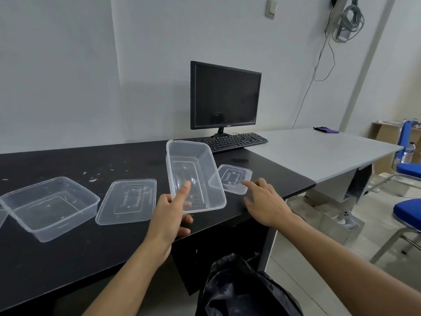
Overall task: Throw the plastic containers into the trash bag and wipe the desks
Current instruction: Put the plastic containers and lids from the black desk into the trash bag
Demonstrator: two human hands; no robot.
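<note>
My left hand (169, 210) grips the near rim of a clear plastic container (193, 169), thumb inside it, holding it tilted above the black desk (68, 258). My right hand (264, 201) reaches with straight fingers to a small clear lid (234, 177) lying flat on the desk, fingertips at its near edge. A wider clear container (49, 206) sits at the left, and a larger lid (127, 200) lies beside it. A black trash bag (239, 290) stands open below the desk's front edge, between my forearms.
A dark monitor (225, 96) and black keyboard (234, 141) stand at the back. White flecks (91, 176) dot the black desk. A grey desk (319, 151) adjoins on the right with a dark cloth (325, 130) on it. Blue chairs (407, 210) stand at the far right.
</note>
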